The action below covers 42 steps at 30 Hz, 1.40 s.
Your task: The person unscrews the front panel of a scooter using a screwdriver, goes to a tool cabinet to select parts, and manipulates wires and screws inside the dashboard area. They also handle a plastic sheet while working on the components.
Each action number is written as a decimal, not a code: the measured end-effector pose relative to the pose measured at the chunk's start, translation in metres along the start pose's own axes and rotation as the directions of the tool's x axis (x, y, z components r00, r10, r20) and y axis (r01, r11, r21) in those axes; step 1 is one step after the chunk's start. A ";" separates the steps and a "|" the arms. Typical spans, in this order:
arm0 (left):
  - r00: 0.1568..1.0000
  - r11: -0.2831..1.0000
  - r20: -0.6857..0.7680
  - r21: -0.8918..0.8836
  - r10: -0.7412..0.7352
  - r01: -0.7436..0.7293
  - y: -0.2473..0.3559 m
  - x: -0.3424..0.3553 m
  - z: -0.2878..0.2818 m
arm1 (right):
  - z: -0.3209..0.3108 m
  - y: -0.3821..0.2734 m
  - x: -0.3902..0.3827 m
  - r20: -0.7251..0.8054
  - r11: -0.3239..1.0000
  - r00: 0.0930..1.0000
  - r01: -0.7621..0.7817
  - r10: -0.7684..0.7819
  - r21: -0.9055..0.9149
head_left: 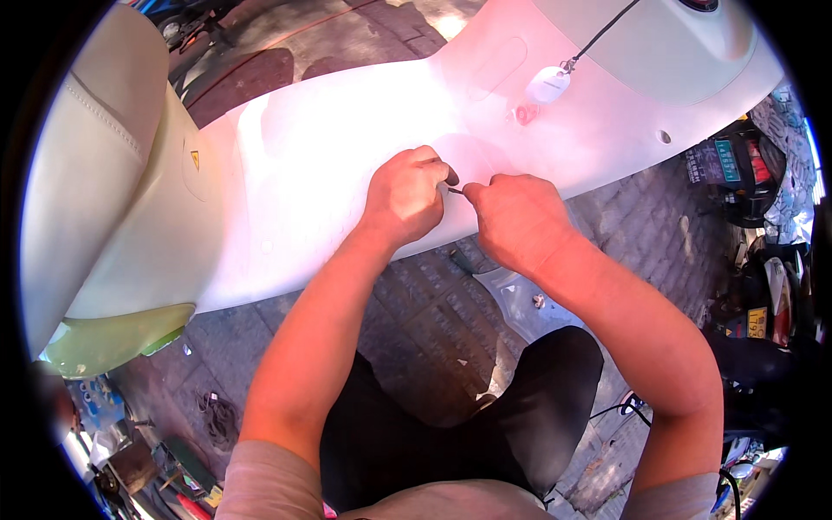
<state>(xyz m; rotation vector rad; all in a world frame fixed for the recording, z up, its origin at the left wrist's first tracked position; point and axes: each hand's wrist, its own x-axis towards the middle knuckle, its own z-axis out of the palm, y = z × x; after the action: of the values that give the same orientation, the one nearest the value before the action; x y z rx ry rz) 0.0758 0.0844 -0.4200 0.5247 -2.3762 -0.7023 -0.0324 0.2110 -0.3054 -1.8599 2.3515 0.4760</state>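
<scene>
Over the pale footboard (pixel 303 173) of an electric scooter, my two hands meet at the fingertips. A small thin dark piece (pixel 455 191) spans the short gap between them; too little of it shows to tell its kind. My left hand (pixel 406 198) is closed, thumb and fingers pinching one end. My right hand (pixel 520 221) is closed around the other end, with the fingers curled under and partly hidden. An oval white key fob (pixel 549 85) hangs on a dark cord in front of the scooter's front panel (pixel 641 95), beyond my right hand.
The scooter's seat (pixel 104 87) rises at the left. Below the footboard, a clear plastic sheet or bag (pixel 520 299) lies on the paving by my knee. A coiled dark cable (pixel 217 416) and assorted tools lie lower left. Other parked scooters (pixel 750 173) line the right side.
</scene>
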 end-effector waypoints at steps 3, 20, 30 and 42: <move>0.998 0.999 -0.057 -0.022 0.036 -0.038 -0.001 0.000 0.001 | -0.006 -0.003 0.002 0.045 0.999 0.999 0.017 -0.015 -0.049; 0.997 0.992 0.070 0.126 0.015 -0.024 0.007 0.000 0.001 | -0.007 0.010 0.023 0.111 0.983 0.994 -0.011 -0.009 0.184; 0.989 0.982 -0.051 0.139 0.139 -0.131 0.010 0.000 0.007 | 0.035 0.045 0.003 -0.031 0.750 0.999 0.034 -0.018 0.661; 0.998 0.997 0.040 0.065 0.041 -0.044 0.015 0.000 0.000 | 0.060 0.032 -0.015 -0.210 0.752 0.976 0.101 0.051 0.651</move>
<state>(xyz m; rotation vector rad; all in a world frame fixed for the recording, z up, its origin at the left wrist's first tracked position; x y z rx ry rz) 0.0730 0.0958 -0.4106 0.4906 -2.4465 -0.6220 -0.0659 0.2501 -0.3526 -1.6294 2.1770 -0.5454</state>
